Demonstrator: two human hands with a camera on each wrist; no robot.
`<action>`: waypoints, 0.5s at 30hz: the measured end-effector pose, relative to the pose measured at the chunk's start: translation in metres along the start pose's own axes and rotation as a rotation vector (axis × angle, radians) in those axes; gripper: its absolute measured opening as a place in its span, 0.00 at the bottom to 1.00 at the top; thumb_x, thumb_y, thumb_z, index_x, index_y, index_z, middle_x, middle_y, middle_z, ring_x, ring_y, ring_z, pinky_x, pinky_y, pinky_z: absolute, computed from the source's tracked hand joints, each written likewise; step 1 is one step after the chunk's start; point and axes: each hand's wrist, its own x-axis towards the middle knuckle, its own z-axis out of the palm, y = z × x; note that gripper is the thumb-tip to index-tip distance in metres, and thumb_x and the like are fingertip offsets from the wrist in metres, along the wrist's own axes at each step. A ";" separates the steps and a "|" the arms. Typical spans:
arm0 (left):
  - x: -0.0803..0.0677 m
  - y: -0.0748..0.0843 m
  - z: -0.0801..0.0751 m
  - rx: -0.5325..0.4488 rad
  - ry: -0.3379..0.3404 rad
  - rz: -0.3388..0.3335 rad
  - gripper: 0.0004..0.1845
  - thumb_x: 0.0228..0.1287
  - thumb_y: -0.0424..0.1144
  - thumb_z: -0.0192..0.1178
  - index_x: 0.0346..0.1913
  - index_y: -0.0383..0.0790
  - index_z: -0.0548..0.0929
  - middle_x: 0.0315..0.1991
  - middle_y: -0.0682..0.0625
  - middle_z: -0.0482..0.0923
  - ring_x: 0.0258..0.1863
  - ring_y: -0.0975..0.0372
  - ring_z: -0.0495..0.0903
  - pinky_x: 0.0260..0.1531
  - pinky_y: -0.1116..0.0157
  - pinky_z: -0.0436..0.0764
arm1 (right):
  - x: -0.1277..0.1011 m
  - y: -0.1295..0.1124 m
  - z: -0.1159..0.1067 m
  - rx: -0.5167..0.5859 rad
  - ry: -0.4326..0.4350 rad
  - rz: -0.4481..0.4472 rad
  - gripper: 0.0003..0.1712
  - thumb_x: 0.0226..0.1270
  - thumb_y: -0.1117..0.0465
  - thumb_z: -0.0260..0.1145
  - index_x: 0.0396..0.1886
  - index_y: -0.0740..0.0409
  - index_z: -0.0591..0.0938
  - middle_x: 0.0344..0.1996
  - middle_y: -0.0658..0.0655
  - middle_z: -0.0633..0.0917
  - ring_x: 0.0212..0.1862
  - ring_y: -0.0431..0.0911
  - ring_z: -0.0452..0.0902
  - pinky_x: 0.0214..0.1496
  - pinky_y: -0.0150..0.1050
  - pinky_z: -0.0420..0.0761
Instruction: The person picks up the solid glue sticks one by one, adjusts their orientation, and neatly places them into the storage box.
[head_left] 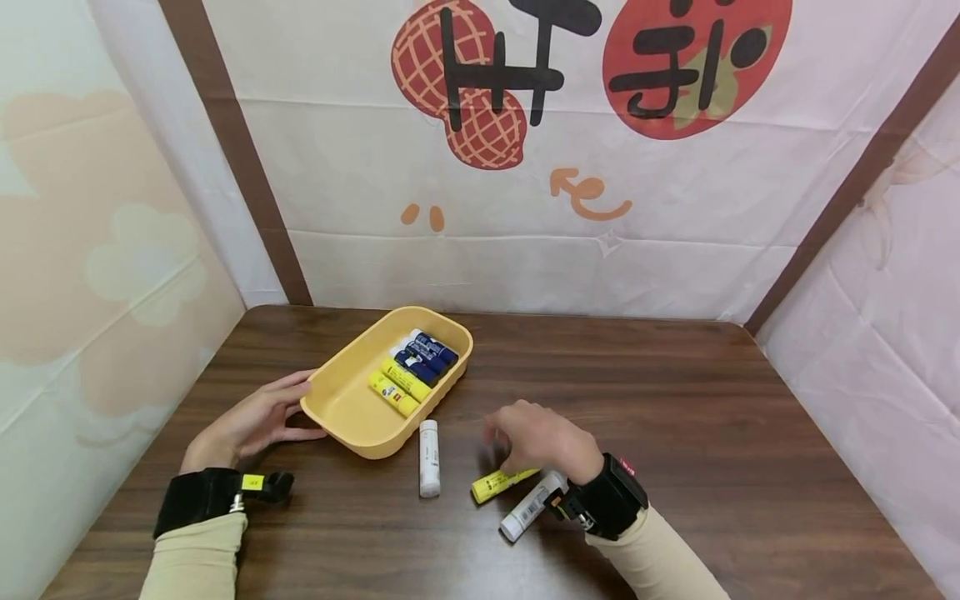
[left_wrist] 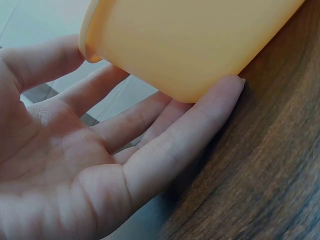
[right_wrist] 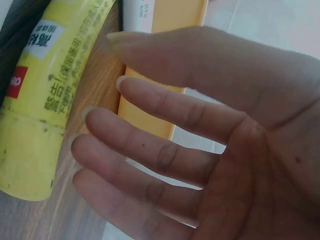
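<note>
Dark wood worktop [head_left: 675,400], printed cloth behind. The left hand [head_left: 251,421] lies with fingers straight against the yellow tray's [head_left: 352,417] near corner. The right hand [head_left: 543,437] hovers with its grip apart, empty, just over a yellow glue stick [head_left: 498,483]; two white glue sticks [head_left: 429,458] lie beside it.

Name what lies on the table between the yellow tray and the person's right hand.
In the head view, a white glue stick lies on the table between the yellow tray and the right hand, just off the tray's near edge.
</note>
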 end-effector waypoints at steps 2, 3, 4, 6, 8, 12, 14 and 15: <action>-0.001 0.001 0.001 0.002 0.000 -0.004 0.26 0.87 0.41 0.40 0.82 0.48 0.57 0.63 0.67 0.76 0.61 0.71 0.79 0.57 0.53 0.88 | 0.000 0.000 0.002 -0.011 -0.002 -0.001 0.18 0.58 0.67 0.78 0.48 0.55 0.86 0.34 0.54 0.84 0.33 0.41 0.73 0.32 0.34 0.74; -0.001 0.001 0.001 0.004 -0.001 -0.005 0.27 0.87 0.41 0.40 0.82 0.48 0.56 0.64 0.66 0.76 0.61 0.71 0.79 0.57 0.53 0.88 | 0.000 0.000 0.003 -0.021 0.000 0.000 0.18 0.57 0.68 0.78 0.47 0.55 0.86 0.34 0.53 0.83 0.33 0.41 0.73 0.32 0.34 0.74; -0.001 0.001 0.001 0.003 -0.001 -0.006 0.27 0.87 0.41 0.40 0.83 0.47 0.55 0.64 0.66 0.76 0.61 0.71 0.79 0.57 0.53 0.88 | 0.001 0.000 0.004 -0.030 0.000 0.001 0.18 0.56 0.68 0.78 0.47 0.55 0.86 0.33 0.53 0.83 0.32 0.42 0.73 0.32 0.34 0.74; -0.001 0.002 0.001 -0.001 -0.003 -0.007 0.28 0.87 0.41 0.40 0.84 0.46 0.52 0.64 0.66 0.76 0.62 0.71 0.79 0.58 0.53 0.87 | 0.002 -0.001 0.005 -0.041 -0.004 0.007 0.20 0.53 0.69 0.79 0.46 0.55 0.86 0.34 0.53 0.84 0.33 0.42 0.73 0.32 0.35 0.74; -0.002 0.002 0.002 -0.001 -0.002 -0.006 0.29 0.87 0.41 0.40 0.84 0.46 0.51 0.64 0.66 0.75 0.62 0.71 0.79 0.58 0.53 0.88 | 0.003 -0.002 0.006 -0.046 -0.012 0.015 0.21 0.51 0.71 0.79 0.46 0.54 0.86 0.36 0.53 0.84 0.34 0.42 0.74 0.33 0.35 0.75; -0.003 0.001 0.001 -0.011 -0.003 -0.001 0.28 0.87 0.41 0.40 0.83 0.47 0.53 0.64 0.67 0.75 0.61 0.71 0.79 0.57 0.53 0.88 | 0.004 -0.003 0.007 -0.042 -0.035 0.030 0.22 0.49 0.71 0.79 0.46 0.52 0.87 0.40 0.53 0.85 0.38 0.42 0.75 0.36 0.34 0.78; -0.002 0.000 0.001 -0.015 -0.005 0.002 0.27 0.87 0.41 0.40 0.83 0.48 0.55 0.64 0.67 0.76 0.61 0.71 0.79 0.57 0.53 0.88 | 0.006 -0.002 0.008 -0.040 -0.045 0.033 0.22 0.50 0.71 0.79 0.45 0.52 0.87 0.41 0.52 0.85 0.38 0.41 0.75 0.36 0.34 0.78; -0.002 0.000 0.000 -0.017 -0.006 0.003 0.26 0.87 0.41 0.40 0.82 0.49 0.57 0.63 0.67 0.76 0.61 0.71 0.79 0.57 0.53 0.88 | 0.007 -0.002 0.008 -0.039 -0.048 0.030 0.22 0.50 0.71 0.79 0.45 0.52 0.87 0.41 0.52 0.85 0.38 0.41 0.75 0.36 0.34 0.78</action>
